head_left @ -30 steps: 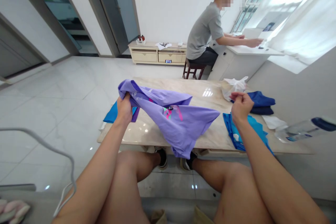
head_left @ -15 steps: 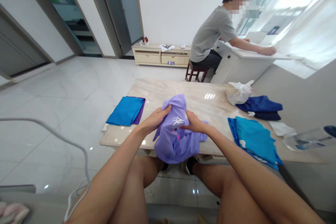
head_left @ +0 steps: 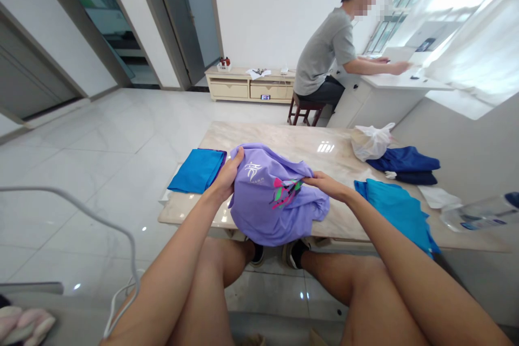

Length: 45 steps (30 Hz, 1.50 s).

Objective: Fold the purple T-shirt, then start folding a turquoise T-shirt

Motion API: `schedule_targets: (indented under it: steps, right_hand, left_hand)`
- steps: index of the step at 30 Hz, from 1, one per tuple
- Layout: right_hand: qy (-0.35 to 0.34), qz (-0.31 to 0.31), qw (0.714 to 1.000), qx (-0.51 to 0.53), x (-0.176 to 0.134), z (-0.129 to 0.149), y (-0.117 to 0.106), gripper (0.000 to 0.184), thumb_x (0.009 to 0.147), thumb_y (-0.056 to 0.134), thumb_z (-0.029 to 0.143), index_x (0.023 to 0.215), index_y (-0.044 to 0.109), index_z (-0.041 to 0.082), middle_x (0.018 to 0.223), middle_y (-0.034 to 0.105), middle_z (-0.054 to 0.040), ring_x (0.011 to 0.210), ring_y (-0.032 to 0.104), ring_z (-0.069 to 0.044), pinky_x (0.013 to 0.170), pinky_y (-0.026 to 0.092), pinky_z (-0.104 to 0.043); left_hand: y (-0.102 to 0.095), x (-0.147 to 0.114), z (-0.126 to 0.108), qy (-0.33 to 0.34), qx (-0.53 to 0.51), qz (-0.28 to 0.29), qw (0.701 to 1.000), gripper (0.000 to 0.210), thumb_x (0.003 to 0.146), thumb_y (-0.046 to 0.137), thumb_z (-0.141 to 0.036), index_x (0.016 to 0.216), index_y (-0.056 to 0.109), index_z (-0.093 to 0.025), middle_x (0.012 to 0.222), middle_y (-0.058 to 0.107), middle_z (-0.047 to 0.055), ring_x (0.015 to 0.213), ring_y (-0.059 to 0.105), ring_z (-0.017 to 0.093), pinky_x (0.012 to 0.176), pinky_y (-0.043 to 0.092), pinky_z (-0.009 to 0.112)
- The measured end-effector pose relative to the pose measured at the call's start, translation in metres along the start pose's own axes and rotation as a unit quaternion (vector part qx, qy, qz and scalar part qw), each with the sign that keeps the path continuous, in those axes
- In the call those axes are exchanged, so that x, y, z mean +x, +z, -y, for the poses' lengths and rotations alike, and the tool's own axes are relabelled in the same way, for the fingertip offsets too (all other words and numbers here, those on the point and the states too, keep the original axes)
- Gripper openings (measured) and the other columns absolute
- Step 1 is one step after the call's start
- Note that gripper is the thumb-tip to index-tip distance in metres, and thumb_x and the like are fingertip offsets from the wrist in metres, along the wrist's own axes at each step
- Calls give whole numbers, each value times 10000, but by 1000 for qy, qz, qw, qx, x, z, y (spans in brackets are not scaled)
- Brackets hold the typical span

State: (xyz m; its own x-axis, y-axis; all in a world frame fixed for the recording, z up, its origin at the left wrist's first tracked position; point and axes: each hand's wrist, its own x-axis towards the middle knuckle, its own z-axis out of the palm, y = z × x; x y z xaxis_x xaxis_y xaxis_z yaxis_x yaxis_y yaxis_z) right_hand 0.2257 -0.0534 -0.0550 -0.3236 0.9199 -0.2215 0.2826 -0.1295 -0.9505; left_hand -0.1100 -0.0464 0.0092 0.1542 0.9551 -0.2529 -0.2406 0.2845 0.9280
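A lavender T-shirt (head_left: 259,211) with a white logo and a pink, green and black print is spread between my hands above the near edge of the marble-topped table (head_left: 284,138). My left hand (head_left: 229,174) grips its upper left side, thumb lying on top of the cloth. On the other side, my right hand (head_left: 327,184) pinches the fabric beside the coloured print. The lower part of the shirt droops over the table's front edge, and some cloth lies bunched on the tabletop to the right.
Folded blue cloth (head_left: 193,170) lies on the table's left, over a purple piece. At the right are teal folded clothes (head_left: 399,211), dark blue clothes (head_left: 405,162), a white plastic bag (head_left: 373,141) and a clear bottle (head_left: 478,213). A person (head_left: 326,54) sits at a white desk behind.
My hands have moved apart, stretching the shirt wider so that more of its coloured print shows. The right hand has moved right and closed on the cloth. The seated person's arm has shifted.
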Motion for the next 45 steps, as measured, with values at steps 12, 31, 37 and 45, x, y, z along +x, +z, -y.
schedule_targets:
  steps: [12, 31, 37, 45]
  right_hand:
    - [-55, -252, 966, 16, 2, -21, -37, 634, 808, 711, 869, 820, 735, 236, 753, 720, -53, 910, 698, -312, 860, 628, -458]
    - [-23, -202, 962, -185, -15, -5, -43, 733, 849, 559, 937, 721, 620, 218, 670, 606, -1, 667, 533, -192, 598, 403, -296]
    - [-3, 2, 934, -358, -12, -23, -34, 522, 859, 714, 713, 726, 661, 211, 726, 692, -9, 729, 620, -215, 645, 406, -285]
    - [29, 22, 906, -423, 2, -57, -27, 390, 1034, 541, 409, 1211, 776, 154, 1316, 775, -190, 1175, 737, -331, 1037, 524, -355]
  left_hand:
    - [1, 20, 19, 10, 84, 26, 996, 512, 873, 843, -635, 1095, 812, -175, 1134, 848, 119, 1170, 774, 314, 1056, 611, 398]
    - [-20, 34, 27, 113, 246, -87, 959, 505, 926, 702, -646, 1004, 819, -162, 984, 835, 86, 968, 749, 299, 807, 573, 334]
    - [-32, 44, 42, 111, 387, -47, 914, 516, 975, 590, -654, 813, 747, -190, 895, 814, 90, 942, 752, 317, 768, 539, 328]
    - [-46, 50, 58, 70, 554, 26, 829, 425, 983, 602, -541, 736, 697, -209, 881, 819, 133, 917, 770, 337, 778, 518, 342]
